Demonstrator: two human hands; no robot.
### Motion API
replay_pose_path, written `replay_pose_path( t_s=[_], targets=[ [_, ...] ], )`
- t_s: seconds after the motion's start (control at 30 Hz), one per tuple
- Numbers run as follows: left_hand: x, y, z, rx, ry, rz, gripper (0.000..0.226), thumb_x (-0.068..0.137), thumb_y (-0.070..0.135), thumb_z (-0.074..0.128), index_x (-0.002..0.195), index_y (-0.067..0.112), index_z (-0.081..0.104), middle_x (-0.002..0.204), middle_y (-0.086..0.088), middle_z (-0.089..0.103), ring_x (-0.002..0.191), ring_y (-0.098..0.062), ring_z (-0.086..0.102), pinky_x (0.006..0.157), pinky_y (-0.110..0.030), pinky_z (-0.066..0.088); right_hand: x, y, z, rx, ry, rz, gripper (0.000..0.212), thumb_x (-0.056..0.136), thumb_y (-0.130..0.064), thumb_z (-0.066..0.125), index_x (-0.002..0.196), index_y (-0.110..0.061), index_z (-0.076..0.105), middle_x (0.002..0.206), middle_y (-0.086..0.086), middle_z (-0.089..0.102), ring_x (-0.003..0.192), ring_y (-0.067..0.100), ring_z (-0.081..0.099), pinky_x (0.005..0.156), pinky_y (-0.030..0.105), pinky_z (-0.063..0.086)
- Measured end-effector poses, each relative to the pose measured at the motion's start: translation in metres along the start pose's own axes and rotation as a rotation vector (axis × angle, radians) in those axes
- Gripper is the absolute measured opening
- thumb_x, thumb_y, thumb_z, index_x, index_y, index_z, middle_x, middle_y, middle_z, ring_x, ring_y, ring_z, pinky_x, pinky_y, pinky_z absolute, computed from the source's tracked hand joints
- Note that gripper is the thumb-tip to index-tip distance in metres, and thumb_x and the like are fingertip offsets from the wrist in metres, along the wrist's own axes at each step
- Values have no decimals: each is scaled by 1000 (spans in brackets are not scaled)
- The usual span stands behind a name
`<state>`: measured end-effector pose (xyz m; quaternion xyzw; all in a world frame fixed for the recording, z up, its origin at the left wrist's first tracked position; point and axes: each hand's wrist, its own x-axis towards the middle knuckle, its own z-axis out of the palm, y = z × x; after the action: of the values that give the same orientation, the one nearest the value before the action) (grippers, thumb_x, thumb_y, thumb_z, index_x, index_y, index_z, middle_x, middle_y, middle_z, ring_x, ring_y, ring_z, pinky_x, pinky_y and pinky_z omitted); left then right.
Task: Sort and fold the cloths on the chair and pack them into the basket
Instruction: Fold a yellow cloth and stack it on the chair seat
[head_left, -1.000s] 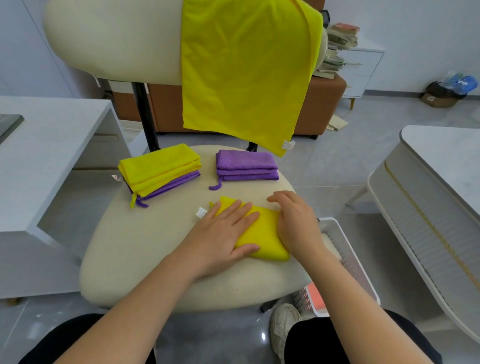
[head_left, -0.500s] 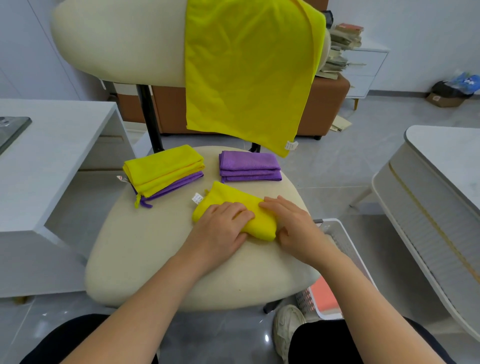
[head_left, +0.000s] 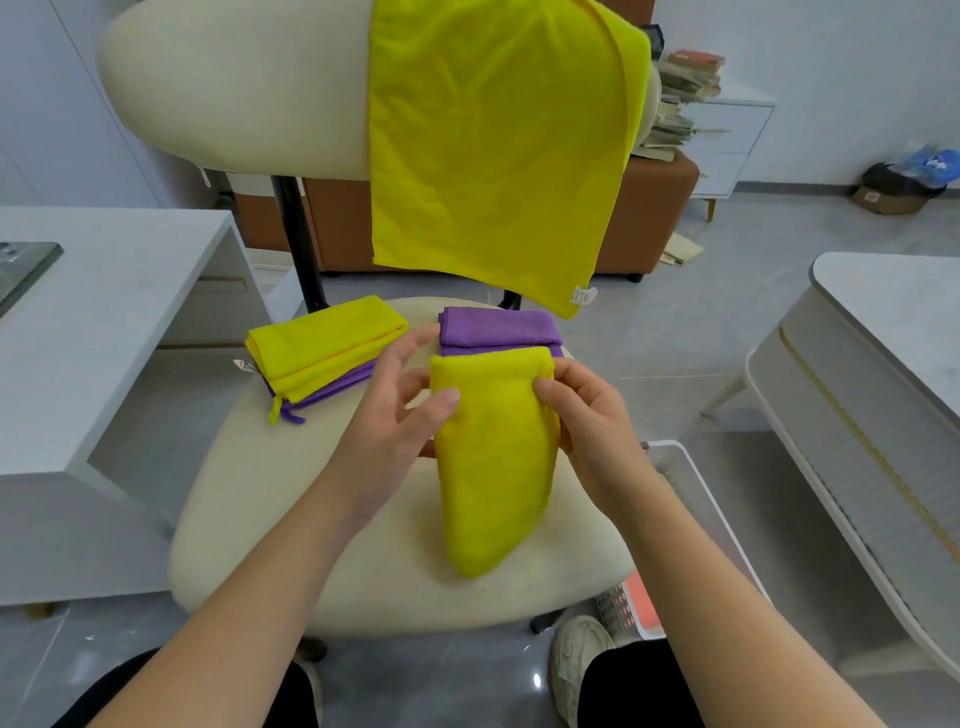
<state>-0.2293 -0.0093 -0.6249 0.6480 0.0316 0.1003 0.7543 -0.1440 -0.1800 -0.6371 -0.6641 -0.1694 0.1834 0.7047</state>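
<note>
A folded yellow cloth (head_left: 493, 457) hangs above the cream chair seat (head_left: 270, 493), held by its upper edge. My left hand (head_left: 395, 415) pinches its left top corner and my right hand (head_left: 587, 415) pinches its right top corner. A folded stack of yellow over purple cloths (head_left: 322, 348) lies at the seat's back left. Folded purple cloths (head_left: 493, 327) lie at the back middle, partly behind the held cloth. An unfolded yellow cloth (head_left: 498, 150) drapes over the chair's backrest (head_left: 234, 88). The white basket (head_left: 691, 499) stands on the floor right of the seat, mostly hidden by my right arm.
A white desk (head_left: 104, 312) stands close on the left and a white table (head_left: 883, 322) on the right. Behind the chair are a brown cabinet (head_left: 649, 218), a white drawer unit with stacked books (head_left: 685, 88), and a box with bags (head_left: 904, 182).
The yellow cloth lay folded flat on the seat under both hands. Both hands have lifted it by its top edge, and it hangs lengthwise above the seat.
</note>
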Motion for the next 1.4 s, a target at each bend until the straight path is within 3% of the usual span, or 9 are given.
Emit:
replay_pose_path(
  t_s=[0.1, 0.23, 0.33, 0.47, 0.73, 0.9, 1.07, 1.27, 1.4],
  targets=[
    [0, 4, -7, 153, -24, 51, 38, 70, 36, 68, 105, 30, 54, 93, 12, 62, 71, -5, 63, 55, -24, 52, 0, -1, 10, -88, -4, -37, 17, 92, -26, 55, 105, -29, 66, 99, -5, 69, 99, 16, 63, 89, 36, 52],
    [-1, 4, -17, 241, -96, -55, 31, 68, 38, 70, 95, 29, 56, 87, 9, 62, 73, -7, 64, 57, -25, 55, -2, -4, 17, -128, -48, -124, 28, 92, -26, 51, 114, -41, 60, 100, 26, 56, 84, 33, 55, 76, 42, 46],
    [-4, 4, -22, 327, -205, -75, 43, 61, 50, 70, 100, 37, 58, 99, 6, 62, 80, -11, 65, 63, -30, 57, -1, -4, 12, -207, -69, -158, 26, 89, -30, 49, 111, -35, 63, 100, 17, 61, 92, 30, 58, 81, 46, 49],
    [-6, 3, -23, 499, -239, 26, 31, 66, 56, 63, 94, 45, 58, 90, 11, 59, 78, -10, 59, 68, -30, 56, 0, -9, 7, -208, -176, -94, 23, 86, -34, 51, 105, -29, 63, 101, -10, 67, 99, 13, 61, 84, 32, 51],
    [-4, 2, -20, 425, -220, 68, 25, 71, 53, 60, 90, 37, 59, 86, 8, 56, 71, -6, 56, 60, -18, 48, -2, -16, -1, -143, -322, -13, 12, 83, -26, 61, 93, -30, 67, 91, -9, 70, 89, 10, 65, 75, 23, 52],
    [-7, 6, -20, 297, -350, -19, 32, 59, 61, 74, 85, 47, 61, 90, 15, 54, 72, -2, 56, 64, -19, 49, -4, -16, -4, -98, -276, 17, 14, 82, -30, 61, 87, -27, 74, 90, -1, 71, 86, 15, 66, 78, 30, 54],
    [-5, 3, -27, 491, -477, -60, 36, 62, 70, 67, 87, 45, 63, 91, 17, 53, 75, -6, 55, 69, -25, 48, -2, -13, -7, -41, -224, 50, 22, 74, -40, 71, 87, -22, 75, 89, 7, 71, 85, 22, 66, 78, 38, 54],
    [1, 6, -33, 647, -152, 28, 30, 74, 59, 65, 73, 29, 62, 74, 13, 56, 65, -9, 59, 60, -25, 47, -2, -10, 6, -62, -202, 43, 21, 79, -33, 65, 86, -14, 70, 84, 6, 67, 80, 19, 62, 72, 31, 51],
    [5, 0, -26, 467, -20, -9, 29, 70, 46, 66, 76, 24, 48, 63, 18, 50, 60, 1, 51, 51, -15, 42, 3, -7, 12, -54, -228, 101, 17, 83, -34, 64, 92, -19, 66, 90, 6, 66, 85, 21, 62, 75, 33, 51]
  ],
)
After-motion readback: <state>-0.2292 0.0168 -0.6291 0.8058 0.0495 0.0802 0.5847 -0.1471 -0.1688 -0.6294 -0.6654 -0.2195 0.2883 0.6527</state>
